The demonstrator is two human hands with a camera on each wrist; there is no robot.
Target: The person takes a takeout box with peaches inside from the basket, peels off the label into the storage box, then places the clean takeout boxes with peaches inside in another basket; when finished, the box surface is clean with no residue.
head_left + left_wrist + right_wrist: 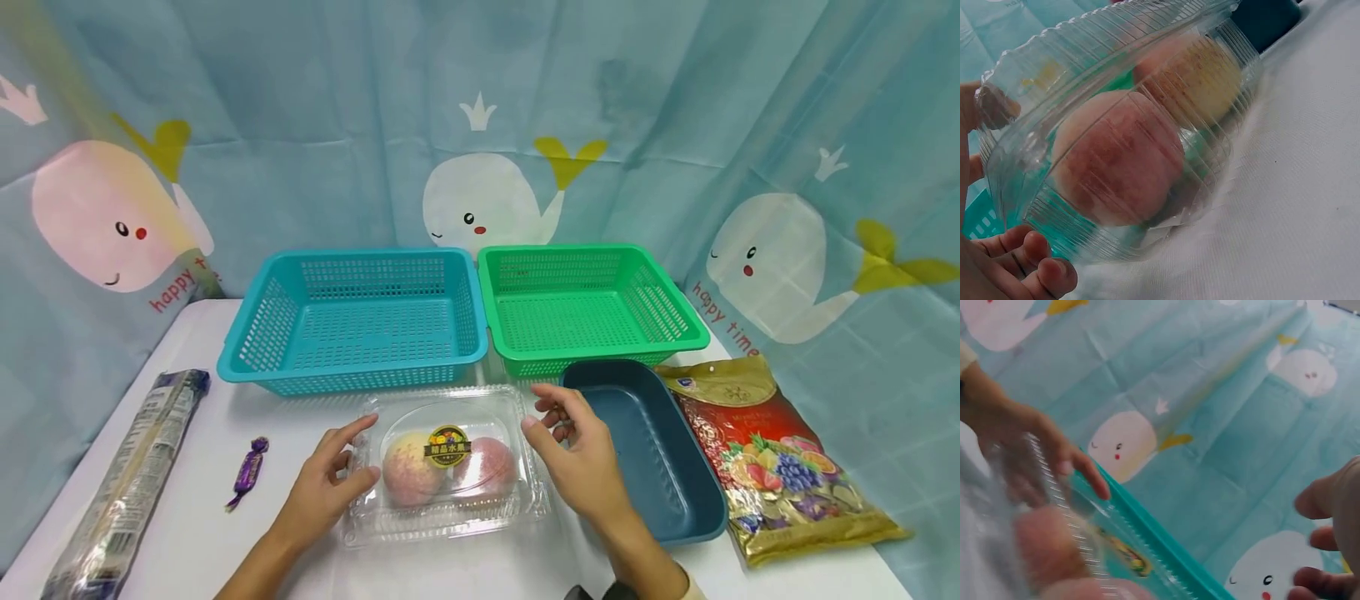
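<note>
A clear plastic clamshell box (442,521) lies closed on the white table between the two hands. Through its lid show two pinkish, peach-like fruits (1119,156), and a black and gold label sits on top. The left hand (326,479) is at the box's left end, thumb and index finger spread along the rim; in the left wrist view a fingertip (997,106) shows through the plastic. Whether it presses the box is unclear. Beside the right end hovers the right hand (573,446), fingers loosely bent, holding nothing. The right wrist view shows its fingers (1319,497) apart from the box.
Behind the box stand a blue basket (450,372) and a green basket (600,354). To the right are a dark blue tray (708,483) and a red and gold candy bag (787,467). A purple wrapped candy (249,469) and a long silvery packet (131,492) lie left.
</note>
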